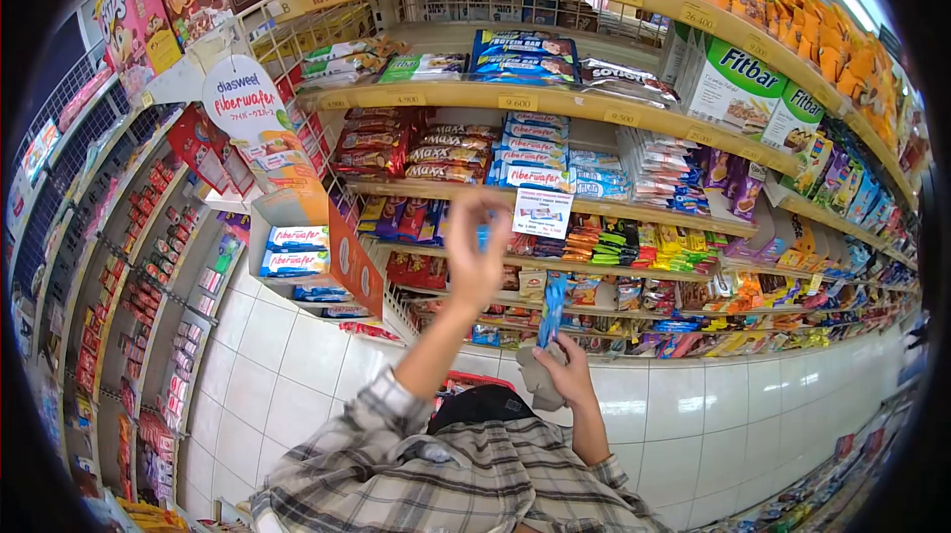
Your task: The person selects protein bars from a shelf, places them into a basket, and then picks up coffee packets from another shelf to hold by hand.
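My left hand [477, 246] is raised in front of the shelves, near the Fiberwafer bars [535, 177] and a white price card [542, 214]. Motion smears its fingers, and a small bit of blue shows between them, too blurred to name. Lower and to the right, my right hand [567, 371] holds a grey cloth [540, 379] together with a blue packet [553, 310] that points upward.
Snack shelves [456, 97] curve across the front and right. On the left stand an orange display box [347, 246] of wafers and another shelf rack [119, 285]. White floor tiles [684, 414] lie below.
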`<action>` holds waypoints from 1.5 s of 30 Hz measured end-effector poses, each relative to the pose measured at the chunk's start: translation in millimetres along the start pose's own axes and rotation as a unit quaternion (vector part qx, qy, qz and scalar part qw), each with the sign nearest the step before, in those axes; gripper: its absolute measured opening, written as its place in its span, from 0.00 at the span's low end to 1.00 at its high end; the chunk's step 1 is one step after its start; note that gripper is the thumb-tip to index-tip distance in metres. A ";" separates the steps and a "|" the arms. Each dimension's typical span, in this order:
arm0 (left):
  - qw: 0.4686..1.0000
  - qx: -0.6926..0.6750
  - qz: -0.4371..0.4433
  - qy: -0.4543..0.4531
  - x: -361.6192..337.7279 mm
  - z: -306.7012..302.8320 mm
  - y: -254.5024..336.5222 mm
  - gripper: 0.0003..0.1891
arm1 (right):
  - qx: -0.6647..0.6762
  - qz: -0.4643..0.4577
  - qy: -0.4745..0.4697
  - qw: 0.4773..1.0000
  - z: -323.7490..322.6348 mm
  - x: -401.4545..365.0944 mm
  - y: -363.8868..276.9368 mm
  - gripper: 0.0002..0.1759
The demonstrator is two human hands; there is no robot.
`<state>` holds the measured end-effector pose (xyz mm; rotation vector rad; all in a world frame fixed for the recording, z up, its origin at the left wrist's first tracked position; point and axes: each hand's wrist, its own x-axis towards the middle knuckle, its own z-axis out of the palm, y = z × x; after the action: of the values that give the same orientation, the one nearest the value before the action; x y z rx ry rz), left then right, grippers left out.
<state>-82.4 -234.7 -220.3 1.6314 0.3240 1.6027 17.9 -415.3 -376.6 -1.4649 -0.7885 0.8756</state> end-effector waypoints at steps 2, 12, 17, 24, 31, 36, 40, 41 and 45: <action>0.967 -0.149 -0.199 -0.060 -63.8 2.7 -12.4 0.18 | -0.033 -0.049 -0.033 0.998 10.7 3.8 -26.1 0.23; 0.888 -0.255 -0.375 0.068 -106.3 -61.9 -21.2 0.21 | -0.124 -0.155 -0.027 0.980 44.9 -8.0 -81.7 0.19; 0.826 -0.346 -0.442 0.060 -120.1 -70.0 -3.2 0.35 | -0.130 -0.393 0.129 0.901 73.9 -25.4 -115.3 0.11; 0.919 -0.178 -0.346 -0.057 -137.9 -64.3 32.1 0.46 | -0.147 -0.411 0.086 0.896 120.9 -11.1 -76.9 0.12; 0.956 -0.071 -0.272 -0.081 -173.7 -67.0 38.2 0.37 | -0.160 -0.413 0.145 0.885 126.4 4.1 -120.0 0.07; 0.954 -0.040 -0.272 -0.120 -182.5 -73.5 31.2 0.26 | -0.176 -0.394 0.151 0.890 119.9 38.0 -134.0 0.11; 0.915 -0.143 -0.377 -0.002 -176.7 -71.3 28.8 0.29 | -0.077 -0.377 0.172 0.907 114.6 44.2 -143.2 0.13; 0.898 -0.186 -0.397 0.041 -168.8 -69.8 28.8 0.31 | -0.040 -0.381 0.176 0.907 112.1 41.0 -144.4 0.12; 0.849 -0.285 -0.432 0.107 -142.0 -72.4 43.7 0.39 | -0.176 -0.450 0.025 0.875 118.6 -13.7 -130.2 0.15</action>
<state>-187.4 -333.1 -301.7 0.6680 0.5394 1.0129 -90.1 -359.7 -248.3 -1.1937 -1.4728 -0.0287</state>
